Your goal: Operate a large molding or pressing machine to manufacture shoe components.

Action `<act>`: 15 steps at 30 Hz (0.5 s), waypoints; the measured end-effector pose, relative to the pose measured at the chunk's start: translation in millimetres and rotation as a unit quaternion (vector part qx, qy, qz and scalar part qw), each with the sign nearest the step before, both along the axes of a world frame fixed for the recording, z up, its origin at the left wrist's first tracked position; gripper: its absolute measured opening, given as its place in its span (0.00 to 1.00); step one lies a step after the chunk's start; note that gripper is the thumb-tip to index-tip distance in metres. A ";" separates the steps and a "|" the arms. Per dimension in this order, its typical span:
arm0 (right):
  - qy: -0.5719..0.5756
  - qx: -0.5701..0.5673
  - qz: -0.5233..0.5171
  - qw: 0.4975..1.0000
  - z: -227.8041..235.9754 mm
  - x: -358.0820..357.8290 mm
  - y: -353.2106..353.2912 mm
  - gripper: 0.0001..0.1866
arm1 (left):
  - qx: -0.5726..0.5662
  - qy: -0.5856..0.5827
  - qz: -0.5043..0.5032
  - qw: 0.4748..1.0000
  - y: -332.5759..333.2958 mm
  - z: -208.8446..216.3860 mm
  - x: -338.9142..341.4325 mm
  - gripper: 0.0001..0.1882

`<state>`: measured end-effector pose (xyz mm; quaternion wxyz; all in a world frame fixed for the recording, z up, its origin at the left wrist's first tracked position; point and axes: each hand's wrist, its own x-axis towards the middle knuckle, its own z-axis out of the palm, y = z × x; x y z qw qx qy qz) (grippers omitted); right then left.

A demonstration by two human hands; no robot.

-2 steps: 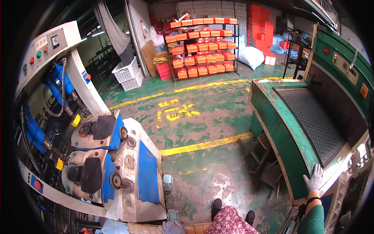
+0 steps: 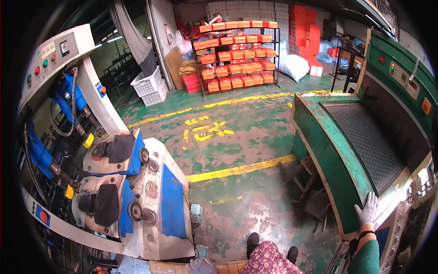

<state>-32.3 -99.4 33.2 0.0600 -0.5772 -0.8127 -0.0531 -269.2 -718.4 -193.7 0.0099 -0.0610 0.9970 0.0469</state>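
My right hand (image 2: 367, 211), in a pale grey glove, lies with fingers stretched out on the near corner of a green machine (image 2: 326, 160). It rests beside the machine's dark dotted conveyor belt (image 2: 365, 137) and holds nothing. At the lower edge, my left hand (image 2: 201, 266), gloved alike, is only partly in view. Its fingers look apart, resting at a tan-covered edge (image 2: 169, 267), with no object visible in them. To its left stands a white and blue press (image 2: 173, 196) with two dark pads (image 2: 106, 205) under blue cylinders.
Across the green floor with yellow lines (image 2: 242, 169) stands a rack (image 2: 277, 59) of orange boxes, a person (image 2: 218, 19) behind it. White crates (image 2: 148, 86) and a white sack (image 2: 294, 67) flank it. A wooden stool (image 2: 306, 178) sits beside the green machine.
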 end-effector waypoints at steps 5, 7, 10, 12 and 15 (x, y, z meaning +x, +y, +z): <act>-0.012 -0.003 -0.009 1.000 2.3 1.8 -1.1 0.54 | -0.030 -0.026 -0.004 0.999 16.3 43.7 -2.1 0.17; -0.007 -0.009 -0.004 1.000 5.4 -0.9 -3.0 0.54 | -0.030 -0.019 -0.007 0.999 14.2 42.4 -0.7 0.17; -0.011 -0.012 -0.005 1.000 7.4 -4.5 -4.4 0.54 | -0.026 -0.009 -0.014 1.000 5.4 26.6 0.0 0.17; -0.012 -0.011 -0.008 1.000 5.6 -2.6 -3.0 0.54 | -0.023 -0.007 -0.021 0.999 5.6 24.5 -0.6 0.17; -0.015 -0.011 -0.011 1.000 5.6 -2.4 -2.8 0.54 | -0.022 -0.007 -0.016 1.000 9.8 29.7 -1.4 0.17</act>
